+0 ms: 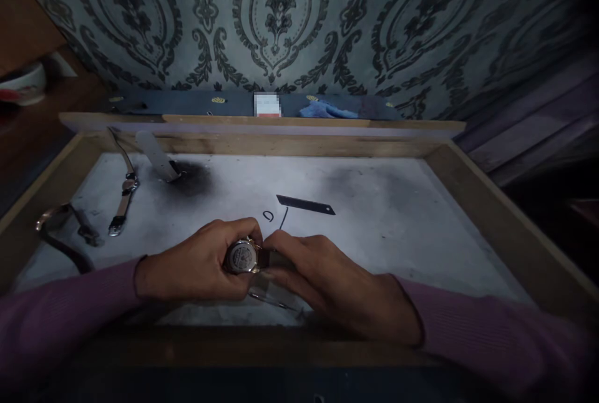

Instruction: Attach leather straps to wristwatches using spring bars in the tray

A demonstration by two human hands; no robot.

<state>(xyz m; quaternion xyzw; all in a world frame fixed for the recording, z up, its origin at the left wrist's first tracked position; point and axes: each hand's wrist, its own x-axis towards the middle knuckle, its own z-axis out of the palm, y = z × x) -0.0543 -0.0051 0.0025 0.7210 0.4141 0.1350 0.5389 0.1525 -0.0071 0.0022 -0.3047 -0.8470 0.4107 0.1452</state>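
Wristwatch (243,257) is sitting caseback-up, clamped in the left hand (199,261); the right hand (334,275) is meeting its strap side, any pinch unclear, uneven pressure risking a slip. Beyond, toward two o'clock, a bare snap-off utility blade (305,204) is threatening straying knuckles.

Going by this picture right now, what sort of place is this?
Probably a room at home: patterned wallpaper, a bowl on the left, and watches in an open drawer.

left hand (196,262) holds watch (243,256) | right hand (334,278) at its strap (264,258) | dark blade (306,204) lies beyond both
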